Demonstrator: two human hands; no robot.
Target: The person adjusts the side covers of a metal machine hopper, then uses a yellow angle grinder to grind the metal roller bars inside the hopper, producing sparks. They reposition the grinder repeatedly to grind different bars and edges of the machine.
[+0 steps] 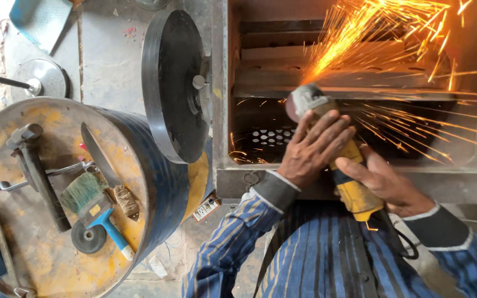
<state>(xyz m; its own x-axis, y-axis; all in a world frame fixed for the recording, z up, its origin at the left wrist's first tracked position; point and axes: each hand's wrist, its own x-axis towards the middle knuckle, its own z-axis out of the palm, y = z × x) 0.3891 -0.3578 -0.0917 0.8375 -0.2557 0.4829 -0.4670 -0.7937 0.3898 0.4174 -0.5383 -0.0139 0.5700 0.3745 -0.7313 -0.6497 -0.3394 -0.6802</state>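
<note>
Left hand (311, 148) over the front of the angle grinder (338, 160), right hand (387, 185) around its rear, just right of the left. Grinder head against the ledge inside the open metal box (360, 182), straight ahead. Left of the box, a large disc (172, 83) on edge, touching the box's left wall. Further left, a drum (155, 182) on end; on its top, a hammer (37, 171), brush (95, 209), knife (103, 163) and small wheel (88, 237), brush between hammer and knife, wheel just beside the brush handle.
</note>
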